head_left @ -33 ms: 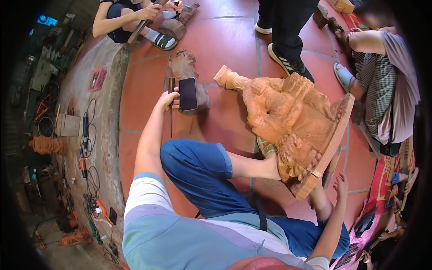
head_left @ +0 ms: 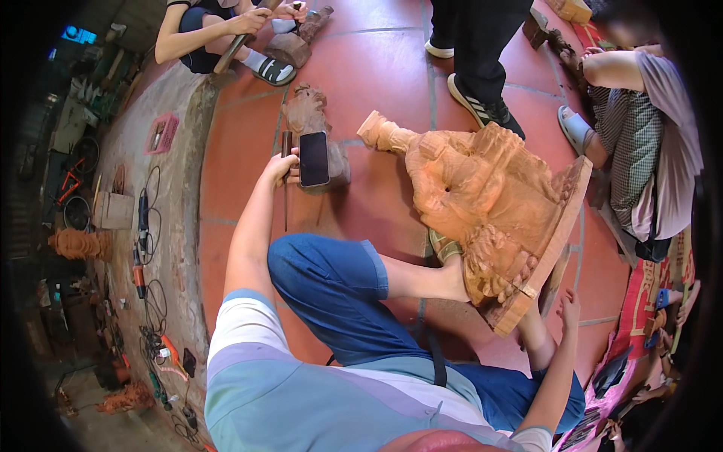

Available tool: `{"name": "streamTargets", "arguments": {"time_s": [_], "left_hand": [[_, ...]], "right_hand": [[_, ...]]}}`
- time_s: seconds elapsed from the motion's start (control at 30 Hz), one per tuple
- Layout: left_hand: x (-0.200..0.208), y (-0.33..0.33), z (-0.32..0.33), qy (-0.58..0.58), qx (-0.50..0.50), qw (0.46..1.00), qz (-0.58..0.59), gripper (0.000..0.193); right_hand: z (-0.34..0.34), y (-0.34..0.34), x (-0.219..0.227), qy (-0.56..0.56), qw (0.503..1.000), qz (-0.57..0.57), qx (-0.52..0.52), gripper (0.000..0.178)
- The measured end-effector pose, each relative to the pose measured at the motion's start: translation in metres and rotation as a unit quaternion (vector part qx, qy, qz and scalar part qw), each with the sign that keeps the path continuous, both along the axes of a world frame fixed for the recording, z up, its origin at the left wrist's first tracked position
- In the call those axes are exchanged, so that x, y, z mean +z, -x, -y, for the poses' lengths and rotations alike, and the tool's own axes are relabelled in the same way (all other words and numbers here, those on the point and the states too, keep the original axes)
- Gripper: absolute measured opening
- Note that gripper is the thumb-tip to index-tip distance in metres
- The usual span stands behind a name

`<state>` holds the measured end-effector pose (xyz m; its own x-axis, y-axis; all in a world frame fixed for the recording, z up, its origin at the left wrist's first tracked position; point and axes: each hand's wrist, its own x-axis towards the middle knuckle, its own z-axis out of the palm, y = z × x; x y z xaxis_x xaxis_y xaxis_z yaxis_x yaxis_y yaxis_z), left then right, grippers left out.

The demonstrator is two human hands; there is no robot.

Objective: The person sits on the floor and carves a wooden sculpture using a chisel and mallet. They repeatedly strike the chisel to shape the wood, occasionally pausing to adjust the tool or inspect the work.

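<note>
My left hand [head_left: 283,167] is closed round a thin chisel [head_left: 286,142] with a dark handle; its narrow blade points down toward my knee. The same hand also holds a black smartphone [head_left: 314,160] upright, its screen dark. Across my feet leans a large carved wooden figure [head_left: 482,181], light orange-brown, with a flat base [head_left: 546,252] tilted toward the lower right. My right hand [head_left: 570,307] is beside the lower corner of that base, apart from it, fingers loosely spread and holding nothing. Behind the phone rests a smaller, darker carving [head_left: 307,109], partly hidden.
A person at the upper left holds a wooden-handled tool [head_left: 245,39] beside a carved block [head_left: 288,49]. Another person stands in black trousers [head_left: 482,53]; one sits at right. Power tools [head_left: 138,277] and cables lie on the concrete ledge [head_left: 177,203], near a pink basket [head_left: 161,133].
</note>
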<state>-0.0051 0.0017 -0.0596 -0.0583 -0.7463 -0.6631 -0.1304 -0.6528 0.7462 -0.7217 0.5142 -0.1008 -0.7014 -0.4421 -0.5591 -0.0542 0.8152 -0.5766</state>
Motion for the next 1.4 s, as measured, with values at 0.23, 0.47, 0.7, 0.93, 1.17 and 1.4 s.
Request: {"name": "streamTargets", "arguments": {"time_s": [0.23,0.47,0.7,0.93,1.17,1.4], "left_hand": [[0.013,0.004,-0.009,0.008,0.017,0.996,0.091,0.048],[0.026,0.015,-0.011,0.032,-0.025,0.981,0.191,0.053],[0.057,0.039,-0.017,0.222,-0.174,0.827,0.486,0.046],[0.144,0.153,-0.084,0.457,-0.278,0.744,0.401,0.047],[0.186,0.28,-0.196,0.432,-0.499,0.716,0.226,0.045],[0.164,0.355,-0.277,0.335,-0.604,0.715,0.108,0.048]], "right_hand": [[0.035,-0.035,-0.03,-0.071,0.968,-0.175,0.164,0.085],[0.046,-0.04,-0.021,-0.102,0.966,-0.178,0.157,0.09],[0.038,-0.029,-0.033,-0.175,0.958,-0.202,0.108,0.059],[0.025,0.013,0.032,-0.13,0.948,-0.229,0.181,0.057],[0.015,-0.004,0.169,-0.081,0.939,-0.264,0.206,0.062],[-0.024,-0.049,0.218,0.075,0.993,0.003,0.088,0.062]]}}
